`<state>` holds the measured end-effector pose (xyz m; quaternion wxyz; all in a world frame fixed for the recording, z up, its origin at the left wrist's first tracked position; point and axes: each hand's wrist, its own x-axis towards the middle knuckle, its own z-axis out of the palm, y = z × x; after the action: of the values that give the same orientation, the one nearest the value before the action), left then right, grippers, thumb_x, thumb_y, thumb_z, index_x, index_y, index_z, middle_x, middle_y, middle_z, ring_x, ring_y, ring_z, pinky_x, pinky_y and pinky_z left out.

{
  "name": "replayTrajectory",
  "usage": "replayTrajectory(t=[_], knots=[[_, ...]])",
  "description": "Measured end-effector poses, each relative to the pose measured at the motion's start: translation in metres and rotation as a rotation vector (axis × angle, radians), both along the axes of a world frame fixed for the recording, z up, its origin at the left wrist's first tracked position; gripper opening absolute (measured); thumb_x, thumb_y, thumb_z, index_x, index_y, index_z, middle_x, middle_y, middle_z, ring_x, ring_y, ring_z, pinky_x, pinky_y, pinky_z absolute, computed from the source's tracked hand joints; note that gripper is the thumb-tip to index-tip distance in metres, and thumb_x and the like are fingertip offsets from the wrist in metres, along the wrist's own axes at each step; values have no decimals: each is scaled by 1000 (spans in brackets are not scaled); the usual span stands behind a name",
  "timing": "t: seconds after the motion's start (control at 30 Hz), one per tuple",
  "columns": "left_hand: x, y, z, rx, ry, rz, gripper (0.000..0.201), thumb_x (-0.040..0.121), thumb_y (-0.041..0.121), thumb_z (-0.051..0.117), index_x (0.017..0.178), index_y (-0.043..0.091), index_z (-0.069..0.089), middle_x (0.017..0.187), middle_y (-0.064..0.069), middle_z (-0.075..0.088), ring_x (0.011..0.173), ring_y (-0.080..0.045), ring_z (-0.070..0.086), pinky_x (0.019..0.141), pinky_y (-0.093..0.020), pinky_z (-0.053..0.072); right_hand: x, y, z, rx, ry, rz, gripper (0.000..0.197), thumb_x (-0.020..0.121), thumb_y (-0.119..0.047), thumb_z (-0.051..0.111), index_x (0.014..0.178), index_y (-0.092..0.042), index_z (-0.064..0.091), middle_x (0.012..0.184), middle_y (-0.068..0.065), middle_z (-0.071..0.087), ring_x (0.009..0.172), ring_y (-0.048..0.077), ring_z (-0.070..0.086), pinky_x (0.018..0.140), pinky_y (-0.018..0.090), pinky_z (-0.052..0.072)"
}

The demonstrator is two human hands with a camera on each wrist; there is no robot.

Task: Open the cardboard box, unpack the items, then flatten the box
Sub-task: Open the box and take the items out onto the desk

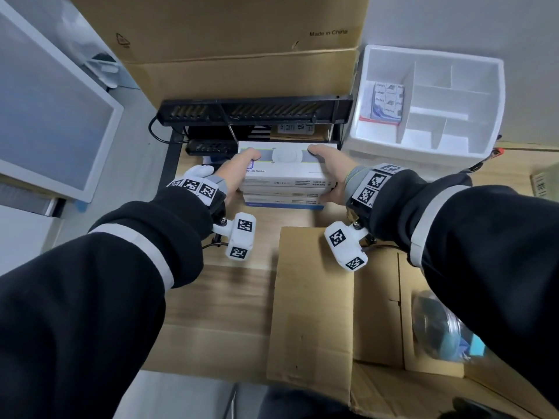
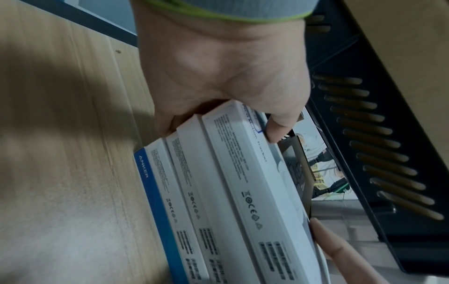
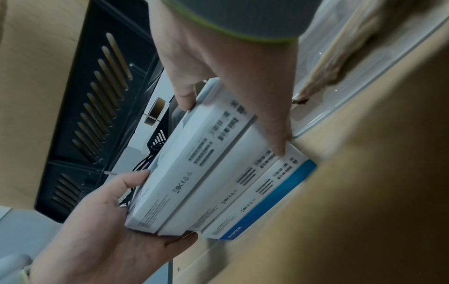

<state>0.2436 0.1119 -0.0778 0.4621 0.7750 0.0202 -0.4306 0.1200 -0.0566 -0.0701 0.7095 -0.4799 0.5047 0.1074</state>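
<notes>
A stack of flat white product boxes (image 1: 287,176) sits at the far side of the wooden table (image 1: 230,285), just below a black rack. The lowest is a blue-edged Anker box (image 1: 284,204) lying on the table. My left hand (image 1: 239,170) grips the stack's left end, thumb (image 2: 277,126) on top and fingers underneath the upper boxes. My right hand (image 1: 329,167) holds the right end, thumb (image 3: 184,96) on top and a finger (image 3: 279,142) reaching down to the Anker box. The open cardboard box (image 1: 311,297) stands near me at the right, flaps spread.
The black slotted rack (image 1: 257,111) hangs close over the stack. A white foam tray (image 1: 429,101) with dividers stands at the back right. A big cardboard carton (image 1: 242,40) leans behind. A clear plastic bag (image 1: 438,328) lies inside the open box.
</notes>
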Motion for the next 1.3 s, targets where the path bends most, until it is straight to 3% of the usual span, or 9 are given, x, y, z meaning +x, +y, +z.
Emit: replayTrajectory(t=[0.07,0.23,0.4,0.53,0.67,0.77,1.07,1.23,1.3], knots=[[2,2,-1,0,9,18,35,74,48,60,94,19,58,78,-3,59,67,-21,55,64,-31,43,-1,0,-2,15,-23,-9,25,87,-50,61,94,-27,63,82,2,75,66,24,74,94,41,50],[-2,2,2,-21,5,25,30,80,46,58,94,19,58,73,-1,58,60,-19,55,58,-27,43,-3,2,7,40,-8,12,24,93,-46,56,82,-25,61,77,0,68,59,20,69,55,25,57],[-1,10,0,41,-135,154,56,62,55,64,100,14,71,92,-2,75,77,-21,65,72,-31,47,-5,0,42,-71,129,138,43,87,-35,56,124,-15,48,120,12,63,104,36,65,89,50,51],[-8,25,4,121,-427,181,42,66,47,59,87,11,65,87,1,64,76,-18,56,68,-28,40,-24,-21,79,-56,81,180,39,91,-26,56,123,-21,35,96,18,58,68,34,72,56,36,58],[-26,28,13,218,-692,120,27,78,32,60,86,6,64,79,1,59,60,-8,47,57,-24,33,-66,-54,110,-95,81,204,47,90,-33,55,130,-16,38,111,24,65,79,32,75,71,37,59],[-39,21,21,240,-684,-4,11,85,23,60,80,13,61,76,1,58,67,-19,52,65,-27,37,-107,-75,112,-95,145,193,33,90,-35,55,107,-7,55,101,19,74,83,27,73,70,34,56],[-101,-32,52,275,-763,-295,31,81,23,56,57,19,38,58,-2,42,56,-22,38,57,-28,33,-218,-75,86,-106,350,210,24,91,-34,52,80,-13,53,78,12,65,69,23,62,66,29,51],[-147,-60,68,227,-797,-458,29,82,28,56,62,19,38,61,0,42,60,-22,39,58,-29,33,-257,-64,75,-235,521,388,29,94,-33,54,97,-3,57,74,13,61,69,27,59,85,41,56],[-169,-69,74,221,-779,-553,29,81,34,58,66,19,39,65,-2,45,63,-21,40,62,-31,35,-265,-56,79,-337,557,495,26,96,-31,55,104,-6,55,94,13,60,87,28,58,97,41,50]])
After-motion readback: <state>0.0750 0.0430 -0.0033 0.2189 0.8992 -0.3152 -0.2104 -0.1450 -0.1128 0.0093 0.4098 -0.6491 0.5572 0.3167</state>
